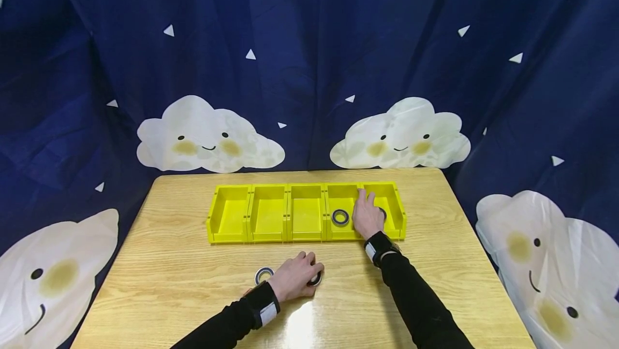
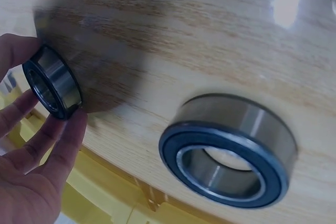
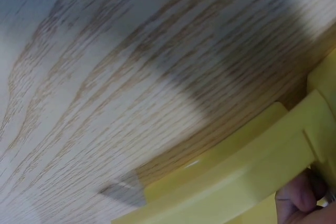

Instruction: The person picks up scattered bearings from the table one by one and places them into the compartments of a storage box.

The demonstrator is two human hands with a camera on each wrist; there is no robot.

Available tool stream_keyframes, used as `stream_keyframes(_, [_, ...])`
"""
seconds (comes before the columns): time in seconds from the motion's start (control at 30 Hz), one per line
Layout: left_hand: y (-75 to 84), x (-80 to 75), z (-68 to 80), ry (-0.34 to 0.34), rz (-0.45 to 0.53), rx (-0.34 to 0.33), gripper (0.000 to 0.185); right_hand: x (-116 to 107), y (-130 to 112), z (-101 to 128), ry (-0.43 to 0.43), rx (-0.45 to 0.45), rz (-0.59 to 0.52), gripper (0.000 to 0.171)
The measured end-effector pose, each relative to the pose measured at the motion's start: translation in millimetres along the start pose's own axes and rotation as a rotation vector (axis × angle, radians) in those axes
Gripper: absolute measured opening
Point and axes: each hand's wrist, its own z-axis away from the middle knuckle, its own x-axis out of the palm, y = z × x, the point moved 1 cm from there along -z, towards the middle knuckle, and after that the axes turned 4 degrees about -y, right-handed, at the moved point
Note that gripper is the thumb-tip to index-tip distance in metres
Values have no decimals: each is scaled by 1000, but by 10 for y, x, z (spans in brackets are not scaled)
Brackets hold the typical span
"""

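So there's a wooden table (image 1: 174,263) with a yellow bin row (image 1: 307,238) towards its far side. The right hand (image 1: 368,217) is over the bin row's right end, back of the hand up, a bearing (image 1: 382,212) peeking out beside it in the last bin; can't tell if it's gripped. Imo go easy there, fingertips low and off the divider. The left hand (image 1: 295,276), on the near side of the bin row, has fingers partly closed, thumb and fingertips pinching a tilted bearing (image 2: 60,80) by its outer rim, which is a good steady hold. Another bearing (image 2: 231,114) lies flat nearby, also in front of the bin row, and one more bearing (image 1: 340,223) sits in its fourth bin from the left
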Motion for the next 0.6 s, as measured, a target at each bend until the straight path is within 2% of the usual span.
stream_keyframes(0.6, [34, -17, 18, 21, 9, 6, 31, -3, -8, 24, 23, -5, -1, 36])
